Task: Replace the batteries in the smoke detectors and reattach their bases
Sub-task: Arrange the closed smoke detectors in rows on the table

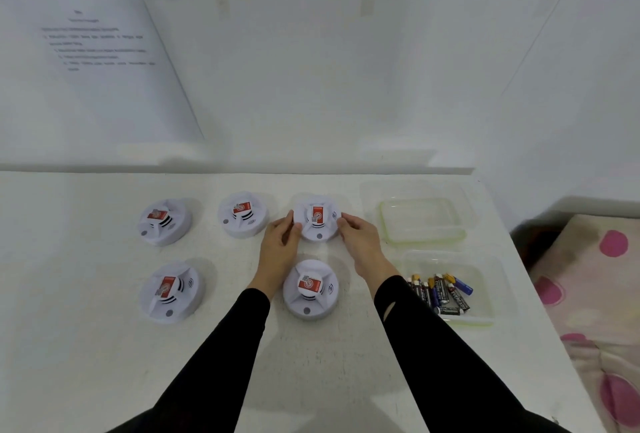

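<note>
Head view, the only feed I get. Five smoke detectors sit on the white table (86, 346), each with a red label on its centre hub: three in the far row, two in the near row. Far row, left to right: far-left detector (164, 223), far-middle detector (242, 214), far-right detector (317, 217). Near row: near-left detector (171, 290) and near-right detector (310, 288) (this one lies between the two forearms).

Both hands are on the far-right detector. Left hand (280, 240) grips its left rim, fingers (293, 230) curled against the side, thumb up along the edge. Right hand (360, 235) grips the right rim, its fingers (346, 223) curled in the same way. I can't tell whether the unit is flat on the table or slightly lifted. Black sleeves (433, 346) cover both forearms.

Right of the detectors I see two clear plastic tubs with greenish rims. Far tub (424, 241) is just beside the right hand. Near tub (467, 321) holds a loose pile of batteries (441, 294), lying at mixed angles.

Printed sheet (100, 51) hangs on the wall at upper left, its text too blurred to read. Bed cover (588, 294) with pink spots shows past the table's right edge.
</note>
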